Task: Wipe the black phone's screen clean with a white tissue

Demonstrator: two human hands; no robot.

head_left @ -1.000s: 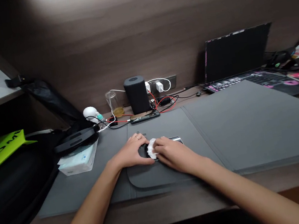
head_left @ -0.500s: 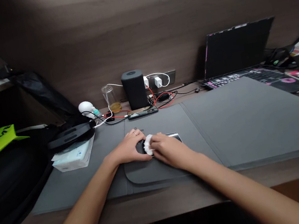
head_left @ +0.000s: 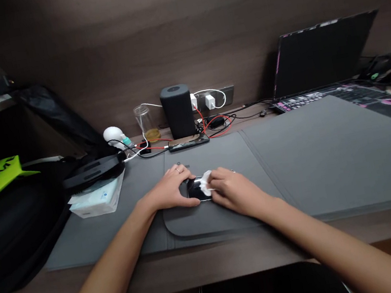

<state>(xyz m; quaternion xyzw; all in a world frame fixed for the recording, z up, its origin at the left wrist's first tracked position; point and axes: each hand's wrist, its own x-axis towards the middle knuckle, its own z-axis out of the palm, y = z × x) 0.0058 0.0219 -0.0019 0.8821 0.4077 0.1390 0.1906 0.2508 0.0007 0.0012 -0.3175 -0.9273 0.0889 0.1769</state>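
A smartphone (head_left: pixel 196 191) lies flat, dark glass up, on the grey desk mat (head_left: pixel 226 217). My left hand (head_left: pixel 173 188) grips its left end, thumb on the near edge and fingers on the far edge. Between the bent fingers of my right hand (head_left: pixel 235 190) is a crumpled white tissue (head_left: pixel 205 183), pressed on the phone's glass near its middle. The right hand covers most of the phone's right part.
A second phone (head_left: pixel 189 141) lies behind my hands, in front of a dark speaker (head_left: pixel 178 112). A glass jar (head_left: pixel 147 124), cables and plugs stand along the wall. On the left is a tissue pack (head_left: pixel 96 201); an open laptop (head_left: pixel 327 59) is at right.
My right hand has slid the tissue to the right along the phone, so more glass shows beside my left hand. The left hand keeps its hold. The view has shifted slightly.
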